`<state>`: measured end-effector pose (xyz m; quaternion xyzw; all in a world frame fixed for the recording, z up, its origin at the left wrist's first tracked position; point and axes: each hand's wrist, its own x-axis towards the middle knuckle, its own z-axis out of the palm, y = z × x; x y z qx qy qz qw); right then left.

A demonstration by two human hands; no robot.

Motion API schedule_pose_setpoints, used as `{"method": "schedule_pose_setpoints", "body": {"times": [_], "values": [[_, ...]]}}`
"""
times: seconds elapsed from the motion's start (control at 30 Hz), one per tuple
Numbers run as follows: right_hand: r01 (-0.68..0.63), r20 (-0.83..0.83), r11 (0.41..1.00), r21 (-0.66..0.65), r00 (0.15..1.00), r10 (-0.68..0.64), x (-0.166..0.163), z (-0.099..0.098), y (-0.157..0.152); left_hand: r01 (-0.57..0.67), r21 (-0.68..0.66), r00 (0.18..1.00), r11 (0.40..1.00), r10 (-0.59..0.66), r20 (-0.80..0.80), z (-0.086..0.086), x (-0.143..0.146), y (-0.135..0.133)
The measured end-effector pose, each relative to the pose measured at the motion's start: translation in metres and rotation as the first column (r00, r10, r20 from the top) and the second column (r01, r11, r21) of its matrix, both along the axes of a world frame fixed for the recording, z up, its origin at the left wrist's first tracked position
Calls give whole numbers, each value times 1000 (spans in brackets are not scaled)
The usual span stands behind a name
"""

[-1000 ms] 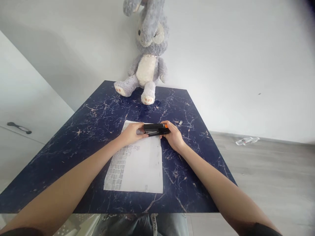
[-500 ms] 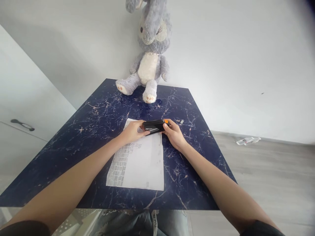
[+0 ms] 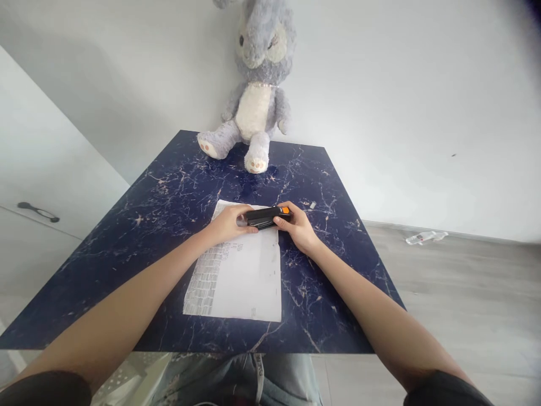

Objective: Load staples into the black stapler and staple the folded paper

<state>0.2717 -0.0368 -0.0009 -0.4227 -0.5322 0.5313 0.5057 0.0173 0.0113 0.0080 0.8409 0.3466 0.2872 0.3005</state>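
A black stapler (image 3: 264,216) with an orange patch at its right end is held level between both hands, over the top part of the printed paper (image 3: 247,282). My left hand (image 3: 230,224) grips its left end, fingers behind and thumb in front. Around the right end, beside the orange patch, my right hand (image 3: 300,228) is closed with the thumb on the near side. The paper lies flat on the dark blue marbled table (image 3: 169,186), its left side covered in dense print. Just beyond my right hand rests a small silvery piece (image 3: 313,205), perhaps staples.
A large grey plush rabbit (image 3: 256,107) sits at the table's far edge against the wall. A white cabinet with a dark handle (image 3: 38,212) stands on the left. On the floor to the right lies a clear plastic wrapper or bottle (image 3: 426,237).
The gap between the stapler's upper and lower parts looks narrower, and its top has tilted toward me. Both hands keep their hold. The view has shifted slightly.
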Motion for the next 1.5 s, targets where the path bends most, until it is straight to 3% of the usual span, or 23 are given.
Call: {"method": "schedule_pose_setpoints", "body": {"times": [0.23, 0.33, 0.53, 0.67, 0.8, 0.9, 1.0, 1.13, 1.2, 1.23, 1.27, 1.33, 1.37, 1.4, 1.43, 1.5], "values": [[-2, -7, 996, -91, 1000, 1, 31, 7, 11, -130, 88, 981, 988, 115, 157, 9, -13, 1], [5, 37, 998, -67, 999, -2, 48, 7, 17, -204, 155, 977, 966, 193, 87, 3, -19, 10], [26, 81, 999, -40, 996, -23, 65, 7, 22, -11, 214, 977, 977, 56, -204, -10, -17, 17], [49, 101, 999, 9, 994, -49, 64, 12, 19, 20, 212, 954, 977, 44, -296, -9, -16, 14], [-90, 147, 993, 81, 986, 77, 55, 18, 11, 39, 230, 939, 972, 44, -341, -9, -13, 11], [-337, 272, 935, 113, 915, 298, 45, 21, 3, 58, 254, 928, 966, 41, -370, -7, -10, 6], [-575, 350, 816, 54, 776, 524, 37, 26, -3, 79, 270, 927, 960, 29, -375, -5, -8, 1], [-712, 515, 698, 76, 628, 584, 36, 35, -3, 78, 264, 929, 961, 26, -369, -3, -7, -1], [-737, 561, 667, 106, 599, 572, 42, 36, 2, 72, 260, 932, 963, 27, -361, -3, -6, -2], [-709, 569, 694, 128, 625, 534, 46, 34, 6, 68, 259, 934, 964, 29, -355, -4, -6, -2], [-631, 580, 759, 164, 684, 443, 51, 32, 10, 65, 258, 936, 964, 30, -352, -4, -6, -2], [-303, 620, 910, 284, 781, 67, 65, 23, 19, 68, 257, 936, 964, 27, -350, -5, -6, -2], [-99, 641, 930, 355, 750, -165, 72, 18, 23, 72, 256, 935, 964, 24, -353, -6, -6, -2], [65, 666, 909, 412, 659, -349, 79, 12, 28, 76, 255, 934, 964, 20, -357, -6, -6, -2], [171, 696, 879, 445, 552, -459, 84, 7, 31, 79, 254, 933, 964, 18, -359, -7, -6, -2], [230, 771, 868, 440, 398, -497, 91, -5, 36, 80, 253, 935, 964, 15, -355, -8, -7, -1]]}}
